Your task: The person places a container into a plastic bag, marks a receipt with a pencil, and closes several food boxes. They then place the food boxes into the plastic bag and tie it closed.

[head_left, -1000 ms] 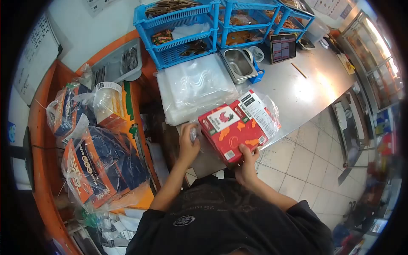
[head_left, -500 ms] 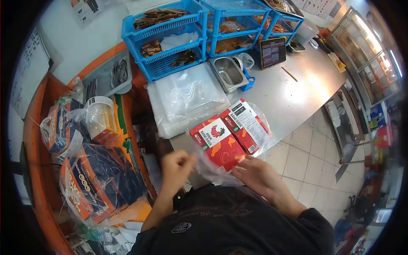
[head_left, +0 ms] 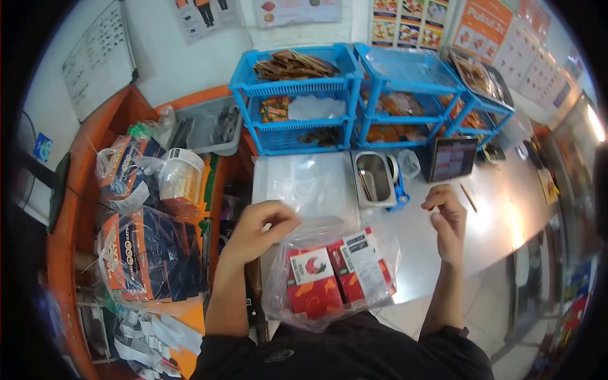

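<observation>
Two red food boxes, a left box (head_left: 315, 297) and a right box (head_left: 353, 284), lie side by side inside a clear plastic bag (head_left: 278, 288) on the metal counter. A printed receipt (head_left: 367, 269) lies on the right box. My left hand (head_left: 261, 229) is raised just above the bag's far left side, fingers loosely curled with a gap to the thumb and nothing visible in them. Over the counter to the right of the boxes, my right hand (head_left: 447, 221) hovers empty, thumb and bent fingers apart. A stack of clear plastic bags (head_left: 307, 187) lies beyond the boxes.
Blue tiered racks (head_left: 294, 85) stand along the wall. In front of them are a steel container (head_left: 373, 180), a tablet (head_left: 453, 158) and a thin stick (head_left: 469, 198). Bagged orange and navy boxes (head_left: 149, 256) fill the left side, beside a clear tub (head_left: 182, 174).
Both hands have lifted and moved forward, away from my body; the right one has left the boxes. The bag spreads wider around the boxes. My view has tilted up toward the wall.
</observation>
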A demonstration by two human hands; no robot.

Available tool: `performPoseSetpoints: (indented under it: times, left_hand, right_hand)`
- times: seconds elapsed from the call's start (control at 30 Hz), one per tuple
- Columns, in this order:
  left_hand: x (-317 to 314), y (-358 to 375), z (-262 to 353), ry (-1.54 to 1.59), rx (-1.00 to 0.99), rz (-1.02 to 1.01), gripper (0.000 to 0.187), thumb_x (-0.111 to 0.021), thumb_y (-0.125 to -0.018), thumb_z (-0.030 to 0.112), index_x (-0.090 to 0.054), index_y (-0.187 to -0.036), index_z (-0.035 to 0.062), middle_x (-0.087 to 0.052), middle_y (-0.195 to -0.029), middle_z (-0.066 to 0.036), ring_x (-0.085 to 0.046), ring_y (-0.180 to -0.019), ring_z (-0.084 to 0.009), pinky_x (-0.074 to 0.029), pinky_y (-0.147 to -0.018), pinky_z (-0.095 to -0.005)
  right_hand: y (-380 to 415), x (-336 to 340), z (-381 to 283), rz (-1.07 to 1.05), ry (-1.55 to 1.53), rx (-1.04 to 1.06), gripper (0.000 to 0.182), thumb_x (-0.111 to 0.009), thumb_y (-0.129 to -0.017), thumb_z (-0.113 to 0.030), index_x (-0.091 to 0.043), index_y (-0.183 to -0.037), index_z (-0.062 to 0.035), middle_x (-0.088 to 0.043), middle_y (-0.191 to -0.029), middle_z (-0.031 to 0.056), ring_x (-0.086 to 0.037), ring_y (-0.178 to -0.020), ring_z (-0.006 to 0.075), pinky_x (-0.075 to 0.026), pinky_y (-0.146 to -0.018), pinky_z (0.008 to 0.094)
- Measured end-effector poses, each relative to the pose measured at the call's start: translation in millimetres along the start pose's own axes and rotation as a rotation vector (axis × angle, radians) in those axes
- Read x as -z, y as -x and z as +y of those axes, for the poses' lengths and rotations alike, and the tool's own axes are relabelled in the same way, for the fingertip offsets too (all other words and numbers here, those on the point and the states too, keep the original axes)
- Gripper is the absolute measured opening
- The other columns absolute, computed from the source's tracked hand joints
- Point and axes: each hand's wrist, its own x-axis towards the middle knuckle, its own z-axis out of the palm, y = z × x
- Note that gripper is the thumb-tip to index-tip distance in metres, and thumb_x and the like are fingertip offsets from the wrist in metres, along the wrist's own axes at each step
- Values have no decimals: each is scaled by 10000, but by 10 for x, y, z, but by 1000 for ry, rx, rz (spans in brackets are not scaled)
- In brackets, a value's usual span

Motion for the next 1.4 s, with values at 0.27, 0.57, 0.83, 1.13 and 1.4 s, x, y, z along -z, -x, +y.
performPoseSetpoints:
  times: [0.27, 0.57, 0.83, 1.13, 1.4]
  left_hand:
    - [-166, -488, -119, 401, 91, 189, 179, -567, -880, 186, -600, -835, 15, -521, -655, -6, -479, -600, -79, -372, -561, -221]
    - [-10, -1744, -1155, 311, 378, 681, 368, -642, -828, 294, -465, -1017, 33, -549, -748, -47, -522, -619, -101, -438, -522, -242]
    - [-99, -2023, -1751, 535, 209, 801, 310, -673, -786, 118, -468, -984, -3, -606, -849, -128, -619, -676, -183, -490, -538, -292]
    - [-209, -2044, -1305, 642, 287, 820, 470, -595, -817, 400, -484, -1030, -5, -602, -859, -118, -607, -698, -199, -497, -527, -310]
    - [-94, -2258, -1626, 85, 165, 815, 190, -636, -730, 129, -600, -771, -53, -635, -684, -126, -608, -525, -201, -494, -491, -310]
  right_hand:
    - [-1854, -1728, 1848, -298, 801, 41, 430, -553, -860, -364, -599, -1054, 18, -571, -1117, 217, -467, -1153, 358, -323, -983, 471]
    - [-1311, -1889, 1738, -157, 848, 482, 371, -537, -809, -306, -637, -953, 22, -603, -1042, 184, -447, -1186, 334, -274, -985, 526]
    - [-1864, -1723, 1616, 113, 574, 450, 127, -622, -714, -124, -611, -726, 2, -607, -750, 187, -577, -743, 355, -445, -681, 399]
    - [-1999, -1654, 1904, -284, 164, -140, 141, -603, -733, -102, -615, -756, 37, -603, -708, 201, -587, -687, 332, -449, -636, 377]
    - [-2257, -1733, 1979, -538, 377, -125, 347, -422, -856, -272, -645, -920, -14, -616, -938, 196, -573, -952, 319, -415, -833, 345]
